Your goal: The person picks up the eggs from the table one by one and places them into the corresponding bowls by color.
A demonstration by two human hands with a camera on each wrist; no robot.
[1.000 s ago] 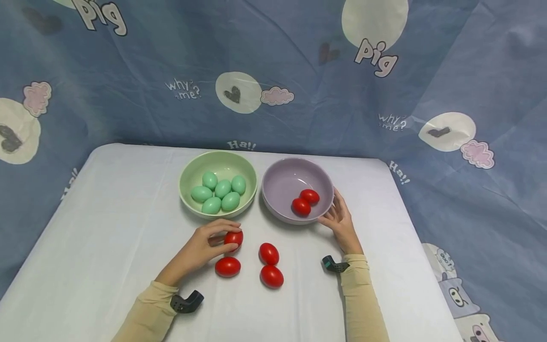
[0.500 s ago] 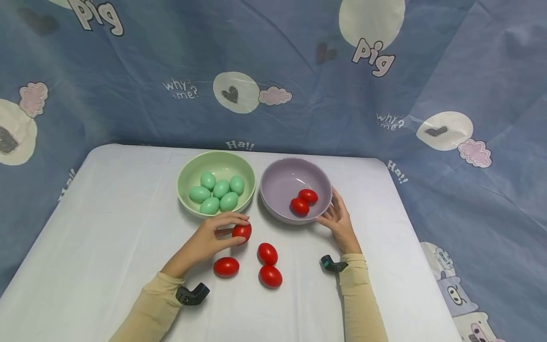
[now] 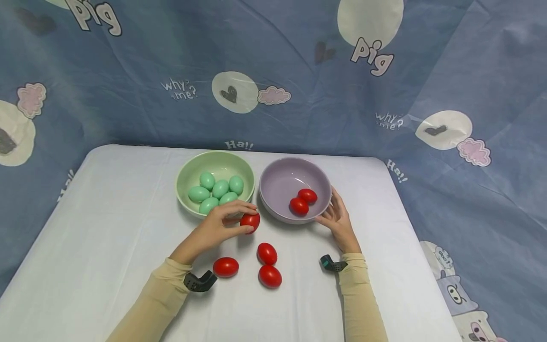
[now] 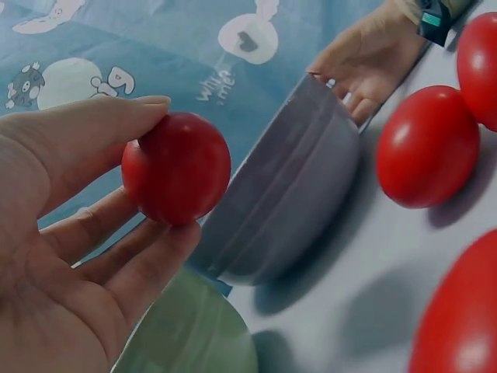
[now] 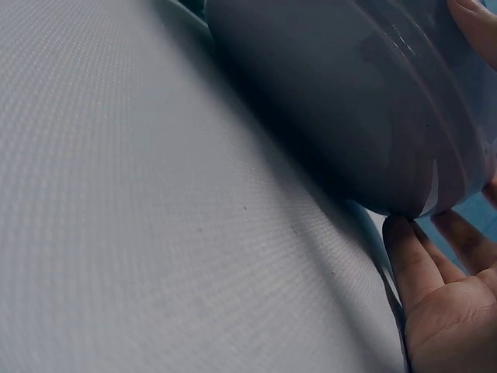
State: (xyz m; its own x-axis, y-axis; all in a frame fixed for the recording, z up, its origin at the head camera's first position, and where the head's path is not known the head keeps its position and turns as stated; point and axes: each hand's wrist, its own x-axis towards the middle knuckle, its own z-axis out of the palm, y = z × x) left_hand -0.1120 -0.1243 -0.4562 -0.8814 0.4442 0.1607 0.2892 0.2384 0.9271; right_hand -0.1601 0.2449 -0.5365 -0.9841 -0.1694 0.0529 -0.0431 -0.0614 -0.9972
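Note:
My left hand pinches a glossy red egg between thumb and fingers, beside the front of the green bowl and left of the purple bowl. The left wrist view shows the held egg at the fingertips, overlapping the purple bowl's wall. Two red eggs lie inside the purple bowl. At its right side rests my right hand, fingers along the outer wall and thumb toward the front. Its fingers touch the bowl low down in the right wrist view.
Several pale green eggs lie in the green bowl, partly behind the left hand. On the white cloth, one red egg lies near the left wrist. Two more, a rear egg and a front egg, lie together.
The left hand has carried the red egg rightward and away from me, from in front of the green bowl toward the purple bowl. The right hand stays at the purple bowl.

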